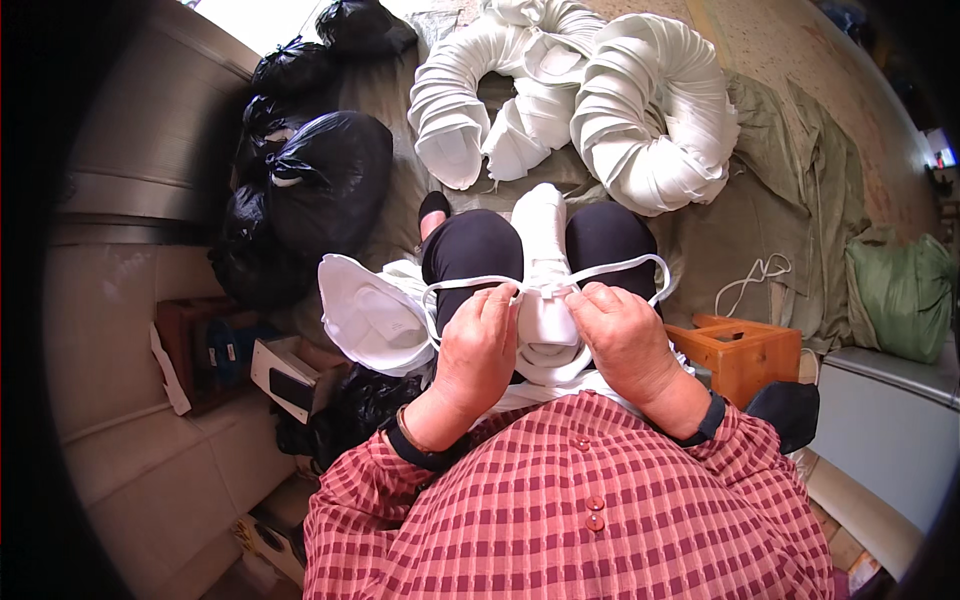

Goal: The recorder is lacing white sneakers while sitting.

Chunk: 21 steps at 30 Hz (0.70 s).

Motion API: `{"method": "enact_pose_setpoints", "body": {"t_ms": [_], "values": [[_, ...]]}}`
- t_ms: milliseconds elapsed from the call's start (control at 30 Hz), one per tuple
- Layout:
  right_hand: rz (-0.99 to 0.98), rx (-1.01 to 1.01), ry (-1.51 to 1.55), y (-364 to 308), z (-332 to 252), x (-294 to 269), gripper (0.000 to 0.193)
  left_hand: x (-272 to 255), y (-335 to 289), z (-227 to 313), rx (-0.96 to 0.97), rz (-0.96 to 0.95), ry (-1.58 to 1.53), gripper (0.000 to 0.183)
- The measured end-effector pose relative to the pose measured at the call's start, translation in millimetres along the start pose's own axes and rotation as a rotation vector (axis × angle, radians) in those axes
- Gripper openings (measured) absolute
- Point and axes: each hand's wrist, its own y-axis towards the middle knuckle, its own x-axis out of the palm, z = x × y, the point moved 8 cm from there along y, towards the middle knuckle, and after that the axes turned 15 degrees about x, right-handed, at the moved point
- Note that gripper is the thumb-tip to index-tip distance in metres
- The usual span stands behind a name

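The white stack (540, 225) sits between your knees, directly under your fingers, its long axis running away from your belly and its narrow, rounded end pointing away from you, beyond your fingertips. A white strap (625, 265) bows out in a loop to each side of your fingers.

Left of your fingers, past a white cup (370, 315), is a small box (295, 377); farther left and ahead lie knotted black bags (335, 180), their contents mostly hidden. Well right of your fingers stands a closed green bag (903, 295).

Your forearms slant inward, backs of both hands up. Your left hand (478, 338) and right hand (625, 338) face each other, thumbs and fingers pinched together on the strap; whether they also grip the stack's edge, you can't quite tell here.
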Motion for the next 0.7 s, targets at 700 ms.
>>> {"method": "enact_pose_setpoints", "body": {"t_ms": [700], "values": [[0.092, -0.079, 0.036, 6.0, -4.5, -9.3, 0.023, 11.7, -3.5, -2.5, -0.045, -0.203, 0.033, 0.019]]}}
